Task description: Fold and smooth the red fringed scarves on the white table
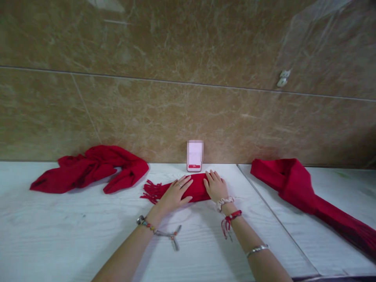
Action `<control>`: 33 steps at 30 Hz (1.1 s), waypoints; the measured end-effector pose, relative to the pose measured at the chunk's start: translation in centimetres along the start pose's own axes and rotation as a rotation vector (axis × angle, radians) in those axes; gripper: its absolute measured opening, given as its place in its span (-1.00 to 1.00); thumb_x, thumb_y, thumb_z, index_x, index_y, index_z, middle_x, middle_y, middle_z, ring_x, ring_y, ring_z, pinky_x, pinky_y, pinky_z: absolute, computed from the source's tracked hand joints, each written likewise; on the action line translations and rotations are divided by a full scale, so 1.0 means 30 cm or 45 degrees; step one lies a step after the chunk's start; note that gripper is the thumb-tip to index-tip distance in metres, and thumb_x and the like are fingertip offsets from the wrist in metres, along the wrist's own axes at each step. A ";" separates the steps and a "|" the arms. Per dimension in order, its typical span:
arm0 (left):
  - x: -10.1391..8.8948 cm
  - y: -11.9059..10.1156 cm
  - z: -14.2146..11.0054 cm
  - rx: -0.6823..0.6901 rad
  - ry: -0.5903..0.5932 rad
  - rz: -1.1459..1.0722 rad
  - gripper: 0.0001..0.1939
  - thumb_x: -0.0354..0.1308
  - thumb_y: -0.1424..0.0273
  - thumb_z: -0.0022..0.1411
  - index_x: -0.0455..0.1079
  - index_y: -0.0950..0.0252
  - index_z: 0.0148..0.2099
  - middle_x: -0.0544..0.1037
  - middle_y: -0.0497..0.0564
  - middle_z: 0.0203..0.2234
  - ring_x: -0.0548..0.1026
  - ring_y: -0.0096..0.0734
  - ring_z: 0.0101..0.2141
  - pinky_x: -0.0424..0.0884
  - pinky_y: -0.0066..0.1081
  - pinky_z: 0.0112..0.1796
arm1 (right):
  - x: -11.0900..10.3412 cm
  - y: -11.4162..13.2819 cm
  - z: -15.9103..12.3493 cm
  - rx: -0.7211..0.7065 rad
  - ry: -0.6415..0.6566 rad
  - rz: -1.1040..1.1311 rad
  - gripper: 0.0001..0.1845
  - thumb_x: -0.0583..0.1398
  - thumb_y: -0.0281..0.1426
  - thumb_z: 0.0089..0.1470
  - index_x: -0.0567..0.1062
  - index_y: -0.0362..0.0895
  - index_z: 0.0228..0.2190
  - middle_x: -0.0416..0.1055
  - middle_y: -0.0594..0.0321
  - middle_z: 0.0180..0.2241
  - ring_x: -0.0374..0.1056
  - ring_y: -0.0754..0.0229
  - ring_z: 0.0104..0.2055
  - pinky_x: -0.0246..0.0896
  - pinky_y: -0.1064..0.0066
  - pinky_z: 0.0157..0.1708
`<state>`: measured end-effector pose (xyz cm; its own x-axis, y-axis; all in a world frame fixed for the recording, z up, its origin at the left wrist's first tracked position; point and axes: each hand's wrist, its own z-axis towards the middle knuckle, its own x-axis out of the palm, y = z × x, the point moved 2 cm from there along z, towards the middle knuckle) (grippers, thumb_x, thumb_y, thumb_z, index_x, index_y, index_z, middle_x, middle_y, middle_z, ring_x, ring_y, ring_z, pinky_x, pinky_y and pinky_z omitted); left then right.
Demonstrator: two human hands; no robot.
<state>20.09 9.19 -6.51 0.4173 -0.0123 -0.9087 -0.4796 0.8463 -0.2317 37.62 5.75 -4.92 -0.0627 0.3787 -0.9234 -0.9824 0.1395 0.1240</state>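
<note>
A folded red scarf (197, 188) lies flat on the white table, its fringed end pointing left. My left hand (177, 192) rests palm down on the scarf's middle, fingers stretched out. On the scarf's right end lies my right hand (216, 185), also flat with its fingers extended. Part of the scarf is hidden beneath both hands.
Left of my hands lies a crumpled red cloth (91, 168). To the right, another red scarf (296, 188) is loosely looped and trails towards the right edge. A phone (194, 156) leans upright against the brown tiled wall (164, 113). The white table (73, 227) has a seam.
</note>
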 end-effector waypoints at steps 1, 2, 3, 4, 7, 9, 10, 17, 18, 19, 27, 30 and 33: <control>0.000 0.002 -0.001 -0.008 0.009 -0.001 -0.44 0.00 0.32 0.18 0.00 0.29 0.21 0.07 0.14 0.17 -0.03 -0.28 0.17 0.01 -0.15 0.11 | -0.005 0.000 0.000 -0.002 -0.037 0.011 -0.57 -0.07 -0.35 0.12 0.29 -0.13 0.01 0.20 0.08 0.08 0.04 0.04 0.13 0.02 0.10 0.00; 0.001 0.004 -0.001 -0.016 0.016 -0.002 -0.44 0.00 0.32 0.18 0.00 0.30 0.21 0.06 0.14 0.18 -0.03 -0.29 0.17 0.00 -0.15 0.11 | -0.012 0.002 -0.001 -0.015 -0.083 0.023 -0.58 -0.07 -0.35 0.12 0.30 -0.13 0.00 0.21 0.09 0.07 0.04 0.04 0.13 -0.03 0.07 0.03; 0.001 0.007 -0.001 -0.023 0.024 -0.003 -0.43 0.00 0.33 0.18 -0.01 0.30 0.21 0.05 0.14 0.18 -0.04 -0.29 0.18 0.00 -0.15 0.11 | -0.019 0.006 -0.003 -0.047 -0.135 0.036 -0.58 -0.07 -0.36 0.12 0.31 -0.13 0.00 0.22 0.11 0.07 0.03 0.04 0.14 -0.08 0.05 0.05; 0.002 0.009 -0.001 -0.030 0.033 -0.006 -0.42 0.00 0.32 0.18 -0.02 0.31 0.21 0.04 0.15 0.18 -0.04 -0.29 0.18 -0.01 -0.15 0.11 | -0.025 0.012 -0.007 -0.105 -0.183 0.050 -0.58 -0.08 -0.36 0.13 0.31 -0.12 0.00 0.22 0.12 0.07 0.01 0.04 0.15 -0.13 0.04 0.08; 0.003 0.012 -0.004 -0.044 0.061 -0.022 -0.35 0.05 0.31 0.14 -0.06 0.31 0.23 0.01 0.16 0.19 -0.06 -0.26 0.18 -0.03 -0.14 0.12 | -0.028 0.036 -0.022 -0.317 -0.199 0.085 -0.58 -0.07 -0.33 0.14 0.30 -0.10 0.01 0.21 0.14 0.07 0.01 0.07 0.16 -0.18 0.07 0.10; 0.003 0.013 -0.013 -0.060 0.057 -0.038 -0.32 0.07 0.32 0.12 -0.09 0.30 0.24 -0.02 0.16 0.20 -0.07 -0.25 0.18 -0.02 -0.15 0.12 | -0.017 0.046 -0.030 -0.363 -0.115 0.086 -0.59 -0.07 -0.31 0.15 0.30 -0.08 0.01 0.23 0.13 0.06 0.06 0.07 0.13 -0.14 0.06 0.09; 0.003 0.015 -0.020 -0.069 0.049 -0.045 -0.31 0.07 0.33 0.12 -0.10 0.30 0.25 -0.03 0.16 0.20 -0.07 -0.25 0.18 -0.01 -0.16 0.12 | -0.011 0.048 -0.032 -0.358 -0.074 0.082 -0.60 -0.06 -0.31 0.15 0.31 -0.07 0.00 0.24 0.13 0.06 0.08 0.07 0.12 -0.13 0.05 0.09; -0.038 0.115 -0.075 -0.176 0.171 -0.130 -0.45 -0.08 0.31 0.22 -0.05 0.26 0.23 0.04 0.13 0.18 0.06 -0.26 0.15 0.07 -0.20 0.08 | -0.027 0.051 -0.027 -0.320 0.013 0.076 -0.61 -0.03 -0.36 0.13 0.32 -0.08 -0.01 0.25 0.12 0.05 0.09 0.05 0.11 -0.11 0.00 0.08; -0.054 0.143 -0.080 -0.240 0.202 -0.156 -0.48 -0.09 0.32 0.21 -0.01 0.28 0.21 0.12 0.14 0.16 0.12 -0.26 0.12 0.08 -0.22 0.06 | -0.040 0.061 -0.026 -0.324 0.002 0.083 -0.62 -0.02 -0.38 0.12 0.34 -0.10 -0.03 0.26 0.10 0.04 0.10 0.03 0.11 -0.10 -0.02 0.07; -0.072 0.171 -0.084 -0.310 0.223 -0.186 -0.50 -0.07 0.34 0.19 0.06 0.31 0.18 0.19 0.16 0.12 0.18 -0.25 0.09 0.10 -0.24 0.05 | -0.054 0.078 -0.026 -0.348 -0.019 0.098 -0.63 -0.01 -0.40 0.11 0.36 -0.13 -0.05 0.28 0.08 0.02 0.11 0.03 0.10 -0.10 -0.03 0.07; -0.173 0.291 -0.093 -0.678 0.370 -0.752 -0.73 0.13 0.22 -0.11 0.34 0.34 -0.44 0.44 -0.07 -0.56 0.37 -0.38 -0.48 0.25 -0.45 -0.44 | -0.037 0.328 -0.092 -1.096 -0.021 0.074 -0.65 0.14 -0.41 -0.01 0.41 -0.19 -0.13 0.36 0.04 -0.07 0.16 0.03 0.05 -0.03 0.04 0.07; -0.179 0.300 -0.093 -0.700 0.356 -0.840 -0.67 0.13 0.14 -0.13 0.28 0.33 -0.50 0.35 -0.13 -0.64 0.28 -0.46 -0.55 0.17 -0.49 -0.51 | 0.027 0.377 -0.116 -1.118 -0.109 -0.025 -0.68 0.07 -0.49 0.03 0.40 -0.24 -0.13 0.39 0.01 -0.13 0.22 0.05 -0.01 0.03 0.08 0.03; -0.179 0.307 -0.093 -0.729 0.333 -0.906 -0.66 0.18 0.13 -0.19 0.27 0.33 -0.52 0.30 -0.16 -0.66 0.24 -0.49 -0.55 0.13 -0.49 -0.51 | 0.074 0.406 -0.125 -1.103 -0.266 -0.082 -0.69 0.00 -0.54 0.08 0.40 -0.26 -0.14 0.42 0.02 -0.18 0.26 0.07 -0.08 0.10 0.13 -0.03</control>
<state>11.28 15.57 -4.73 0.6047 -0.6020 -0.5215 -0.5139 0.2052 -0.8329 24.86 4.86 -6.82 -0.0529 0.5645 -0.8237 -0.7765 -0.5419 -0.3215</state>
